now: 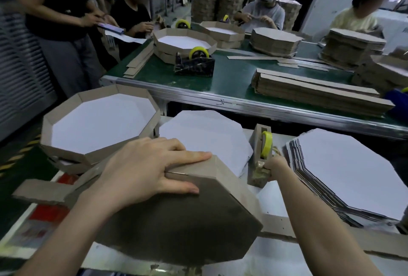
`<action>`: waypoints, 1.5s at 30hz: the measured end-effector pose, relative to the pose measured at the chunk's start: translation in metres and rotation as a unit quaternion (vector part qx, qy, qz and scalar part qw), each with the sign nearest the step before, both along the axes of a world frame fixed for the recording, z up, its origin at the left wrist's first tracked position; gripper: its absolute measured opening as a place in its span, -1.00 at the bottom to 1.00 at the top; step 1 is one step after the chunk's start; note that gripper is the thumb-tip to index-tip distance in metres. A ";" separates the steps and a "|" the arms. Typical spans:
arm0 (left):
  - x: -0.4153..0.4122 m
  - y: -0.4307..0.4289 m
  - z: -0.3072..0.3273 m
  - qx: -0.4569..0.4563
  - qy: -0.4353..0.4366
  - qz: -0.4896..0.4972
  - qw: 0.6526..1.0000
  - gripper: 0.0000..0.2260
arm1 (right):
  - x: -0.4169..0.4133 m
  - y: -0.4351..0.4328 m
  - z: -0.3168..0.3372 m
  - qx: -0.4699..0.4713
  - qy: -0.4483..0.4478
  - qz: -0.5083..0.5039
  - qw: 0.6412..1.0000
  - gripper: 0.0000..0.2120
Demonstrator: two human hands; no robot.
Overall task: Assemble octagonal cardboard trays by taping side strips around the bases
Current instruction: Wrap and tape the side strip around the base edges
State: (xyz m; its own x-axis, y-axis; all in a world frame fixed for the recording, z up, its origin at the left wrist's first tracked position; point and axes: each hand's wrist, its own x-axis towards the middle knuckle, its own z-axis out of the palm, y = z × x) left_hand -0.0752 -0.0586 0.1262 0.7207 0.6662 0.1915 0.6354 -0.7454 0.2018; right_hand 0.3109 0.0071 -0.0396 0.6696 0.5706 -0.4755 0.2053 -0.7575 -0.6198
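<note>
An octagonal cardboard base (176,227) stands tilted in front of me, brown underside up, with a side strip (198,172) wrapped along its upper edge. My left hand (143,169) grips that top edge, fingers over the strip and thumb on the brown face. The strip's loose end (42,191) trails off to the left. My right hand (276,168) reaches to a cardboard-covered tape dispenser (259,158) with a yellow roll and pinches at its tape end.
Finished trays (99,121) are stacked at the left. A loose white base (205,134) lies behind, and a pile of flat bases (344,176) sits at the right. Beyond, a green belt table (231,77) holds strips, trays and another dispenser (195,63). Several people work around it.
</note>
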 end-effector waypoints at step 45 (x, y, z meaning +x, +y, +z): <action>-0.013 -0.020 -0.002 -0.036 -0.086 0.012 0.996 -0.42 | -0.166 -0.125 0.213 0.286 0.097 0.367 0.880 -0.70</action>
State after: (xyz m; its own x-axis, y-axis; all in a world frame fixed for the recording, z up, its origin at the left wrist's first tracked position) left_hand -0.0882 -0.0786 0.1242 0.6650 0.6998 0.2608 0.6050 -0.7095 0.3614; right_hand 0.1454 -0.1177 0.1734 -0.0403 0.9986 -0.0352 0.3572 -0.0185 -0.9338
